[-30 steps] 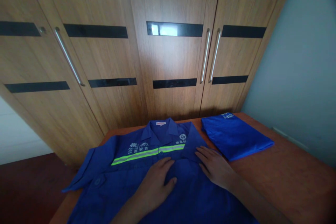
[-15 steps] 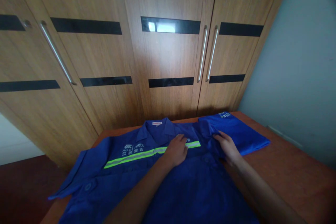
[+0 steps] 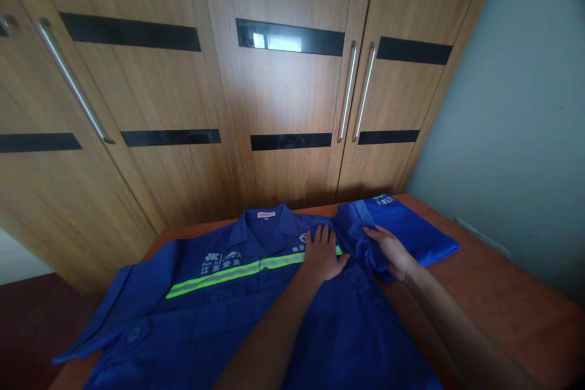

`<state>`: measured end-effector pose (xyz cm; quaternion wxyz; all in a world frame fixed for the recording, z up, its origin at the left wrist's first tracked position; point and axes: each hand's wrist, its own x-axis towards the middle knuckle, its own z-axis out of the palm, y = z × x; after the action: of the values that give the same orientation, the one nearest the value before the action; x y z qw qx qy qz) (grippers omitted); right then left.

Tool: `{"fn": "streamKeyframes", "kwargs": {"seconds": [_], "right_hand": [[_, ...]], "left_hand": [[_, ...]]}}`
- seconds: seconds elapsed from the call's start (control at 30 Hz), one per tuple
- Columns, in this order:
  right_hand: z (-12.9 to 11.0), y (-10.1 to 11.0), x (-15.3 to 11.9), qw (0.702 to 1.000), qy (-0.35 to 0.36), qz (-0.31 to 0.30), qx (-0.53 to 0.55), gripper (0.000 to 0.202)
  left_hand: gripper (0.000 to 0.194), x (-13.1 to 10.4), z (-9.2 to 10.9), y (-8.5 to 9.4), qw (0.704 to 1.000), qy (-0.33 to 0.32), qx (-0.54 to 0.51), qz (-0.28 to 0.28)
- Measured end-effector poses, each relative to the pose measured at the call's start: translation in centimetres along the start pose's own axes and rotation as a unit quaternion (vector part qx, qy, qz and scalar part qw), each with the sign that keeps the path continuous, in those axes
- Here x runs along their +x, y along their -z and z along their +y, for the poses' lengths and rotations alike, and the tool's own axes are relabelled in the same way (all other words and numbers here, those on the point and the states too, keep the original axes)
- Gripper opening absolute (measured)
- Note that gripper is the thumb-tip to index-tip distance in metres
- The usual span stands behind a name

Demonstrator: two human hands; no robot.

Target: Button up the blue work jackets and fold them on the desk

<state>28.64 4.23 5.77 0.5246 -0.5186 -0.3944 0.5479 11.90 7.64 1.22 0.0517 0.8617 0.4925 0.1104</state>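
A blue short-sleeved work shirt (image 3: pixel 192 317) lies front up, with a collar, white lettering and a yellow-green reflective stripe (image 3: pixel 214 279) across the chest. My left hand (image 3: pixel 322 254) rests flat on the chest beside the white print, fingers spread, covering part of the stripe. At the right side, my right hand (image 3: pixel 390 251) is closed on the shirt's bunched sleeve (image 3: pixel 359 228), its fingertips near the cuff. Some of those fingers are hidden behind the hand and cloth. The other sleeve (image 3: pixel 119 304) lies spread out to the left.
A folded bright-blue garment (image 3: pixel 415 234) with white lettering lies at the back right of the reddish-brown table (image 3: pixel 493 304). Behind the table stands a wooden wardrobe (image 3: pixel 292 91) with metal handles. A pale wall (image 3: pixel 512 116) is on the right.
My left hand has shifted slightly right and flattened on the chest, its fingers now spread. My right hand stays at the sleeve, whose cuff edge now shows more plainly. The view has turned slightly.
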Motion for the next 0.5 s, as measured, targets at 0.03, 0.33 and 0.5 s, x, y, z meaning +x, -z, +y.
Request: {"fn": "streamKeyframes", "kwargs": {"seconds": [0.03,0.33,0.5], "right_hand": [[0.0,-0.6,-0.4,0.999,0.032,-0.019,-0.027,0.026],[4.2,-2.4,-4.7,0.737,0.285,-0.213,-0.575,0.056],[4.0,-2.4,-5.4,0.678,0.287,-0.208,-0.644,0.058]], "left_hand": [[0.08,0.0,-0.1,0.1,1.0,0.0,0.004,-0.003],[0.053,-1.6,-5.2,3.1,0.999,-0.017,0.039,-0.005],[0.044,-0.3,-6.7,4.8,0.999,-0.004,0.03,0.045]]}}
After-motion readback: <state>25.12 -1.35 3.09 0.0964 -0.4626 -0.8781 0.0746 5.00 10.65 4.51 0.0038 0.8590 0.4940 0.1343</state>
